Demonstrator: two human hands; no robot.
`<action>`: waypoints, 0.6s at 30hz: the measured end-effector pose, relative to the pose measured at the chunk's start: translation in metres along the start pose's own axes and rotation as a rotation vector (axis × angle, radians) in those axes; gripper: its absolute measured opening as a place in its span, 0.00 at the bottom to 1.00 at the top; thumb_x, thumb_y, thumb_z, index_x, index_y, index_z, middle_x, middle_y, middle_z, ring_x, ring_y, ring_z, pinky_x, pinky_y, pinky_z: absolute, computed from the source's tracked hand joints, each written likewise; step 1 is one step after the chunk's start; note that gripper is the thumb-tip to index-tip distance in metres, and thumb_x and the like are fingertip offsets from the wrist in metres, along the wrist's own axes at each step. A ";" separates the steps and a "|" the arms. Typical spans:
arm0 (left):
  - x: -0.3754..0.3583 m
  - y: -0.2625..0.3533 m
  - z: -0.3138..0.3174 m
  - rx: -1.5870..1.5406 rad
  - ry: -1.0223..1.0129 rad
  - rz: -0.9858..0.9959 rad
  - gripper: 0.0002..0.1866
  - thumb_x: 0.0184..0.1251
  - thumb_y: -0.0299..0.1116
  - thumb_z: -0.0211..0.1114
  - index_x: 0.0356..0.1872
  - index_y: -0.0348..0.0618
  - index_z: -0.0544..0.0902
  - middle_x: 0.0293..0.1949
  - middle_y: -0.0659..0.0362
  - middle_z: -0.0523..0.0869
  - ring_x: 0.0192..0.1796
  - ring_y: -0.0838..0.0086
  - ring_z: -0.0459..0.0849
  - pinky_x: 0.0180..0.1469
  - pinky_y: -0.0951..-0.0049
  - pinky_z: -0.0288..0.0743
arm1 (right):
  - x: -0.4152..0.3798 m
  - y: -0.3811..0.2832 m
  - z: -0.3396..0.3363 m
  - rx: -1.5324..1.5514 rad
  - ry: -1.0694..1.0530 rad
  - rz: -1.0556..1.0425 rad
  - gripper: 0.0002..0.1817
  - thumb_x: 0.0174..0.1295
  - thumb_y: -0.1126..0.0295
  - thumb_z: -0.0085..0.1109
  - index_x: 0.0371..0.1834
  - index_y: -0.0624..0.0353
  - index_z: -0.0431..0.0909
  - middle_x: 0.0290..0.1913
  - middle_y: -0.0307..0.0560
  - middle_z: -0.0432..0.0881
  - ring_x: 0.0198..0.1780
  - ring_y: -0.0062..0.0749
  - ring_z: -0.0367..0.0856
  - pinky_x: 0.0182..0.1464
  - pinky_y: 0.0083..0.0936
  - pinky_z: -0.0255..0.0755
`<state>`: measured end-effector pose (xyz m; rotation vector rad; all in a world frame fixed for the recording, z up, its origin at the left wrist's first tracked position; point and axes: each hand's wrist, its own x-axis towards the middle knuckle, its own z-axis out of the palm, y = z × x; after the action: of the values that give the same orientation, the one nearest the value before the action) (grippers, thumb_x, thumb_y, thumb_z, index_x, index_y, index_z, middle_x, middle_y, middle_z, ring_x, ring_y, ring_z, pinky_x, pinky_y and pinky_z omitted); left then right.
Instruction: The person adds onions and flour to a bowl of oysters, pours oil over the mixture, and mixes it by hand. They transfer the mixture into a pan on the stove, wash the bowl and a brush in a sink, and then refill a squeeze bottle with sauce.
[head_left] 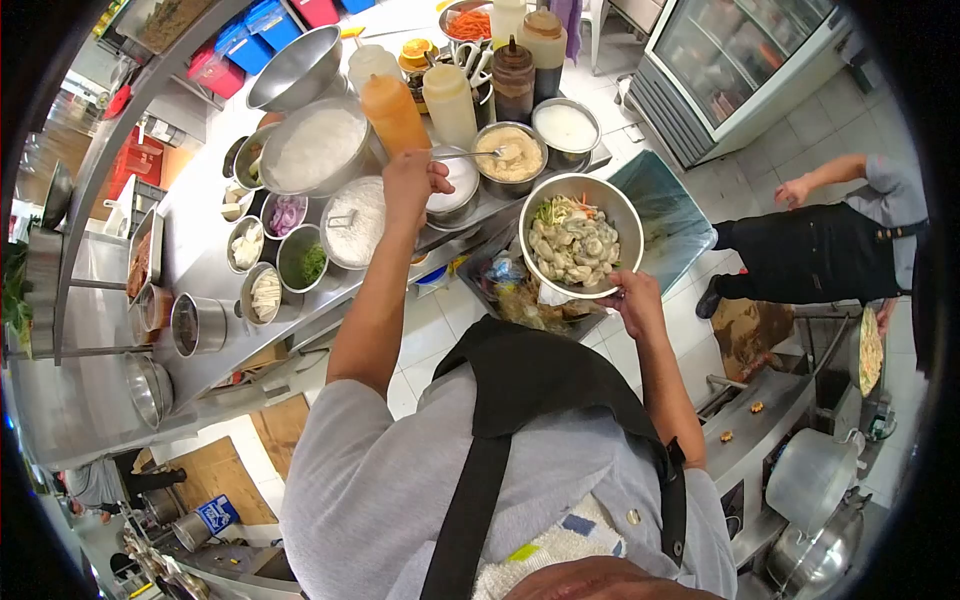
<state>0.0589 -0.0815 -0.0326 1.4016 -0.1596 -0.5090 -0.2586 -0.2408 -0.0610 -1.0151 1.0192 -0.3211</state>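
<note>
Bowl: one, holding pale chunks and shredded vegetables | right hand is gripping its rim beside the counter | one spoon: left hand is pinching its handle, tip dipping into one tan-powder pot

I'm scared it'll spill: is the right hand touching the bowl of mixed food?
Touching. The head view shows the right hand gripping the bowl by its rim.

No text, label, brand, number or sign can be clearly read. At eight o'clock, well out from the middle, a blue box carries pale markings, but these are too small to make out.
</note>
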 end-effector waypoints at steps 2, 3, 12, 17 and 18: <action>-0.008 0.013 0.001 0.012 -0.024 0.010 0.09 0.65 0.30 0.52 0.39 0.33 0.74 0.25 0.54 0.81 0.17 0.74 0.78 0.22 0.76 0.74 | 0.004 -0.001 0.003 0.016 -0.046 -0.014 0.16 0.58 0.74 0.48 0.46 0.77 0.70 0.40 0.59 0.80 0.36 0.43 0.84 0.36 0.37 0.84; -0.013 0.019 0.000 0.022 -0.052 0.019 0.09 0.65 0.30 0.52 0.39 0.33 0.74 0.25 0.54 0.81 0.17 0.74 0.78 0.22 0.76 0.74 | 0.005 -0.001 0.002 0.027 -0.059 -0.019 0.16 0.58 0.74 0.48 0.45 0.77 0.70 0.40 0.59 0.80 0.36 0.43 0.84 0.35 0.37 0.85; -0.094 0.021 0.035 0.595 -0.469 0.449 0.13 0.74 0.34 0.52 0.48 0.35 0.75 0.30 0.58 0.81 0.26 0.79 0.77 0.32 0.79 0.73 | 0.004 -0.010 0.008 0.068 -0.009 -0.015 0.14 0.57 0.75 0.50 0.41 0.78 0.72 0.39 0.60 0.80 0.35 0.43 0.84 0.35 0.36 0.85; -0.060 0.032 0.055 0.419 -0.304 0.494 0.13 0.74 0.34 0.51 0.48 0.34 0.75 0.30 0.58 0.81 0.26 0.80 0.76 0.31 0.81 0.71 | 0.010 -0.006 0.000 0.061 -0.030 -0.029 0.14 0.56 0.75 0.51 0.41 0.78 0.72 0.39 0.59 0.79 0.35 0.43 0.84 0.35 0.37 0.85; -0.046 0.030 0.060 0.379 -0.293 0.462 0.13 0.74 0.34 0.51 0.48 0.34 0.75 0.30 0.58 0.81 0.26 0.80 0.76 0.31 0.81 0.71 | 0.012 -0.002 -0.001 0.060 -0.027 -0.033 0.15 0.56 0.75 0.51 0.41 0.78 0.72 0.38 0.58 0.79 0.35 0.43 0.84 0.35 0.37 0.85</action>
<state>0.0013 -0.1133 0.0163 1.5866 -0.8322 -0.3016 -0.2531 -0.2500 -0.0662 -0.9808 0.9638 -0.3624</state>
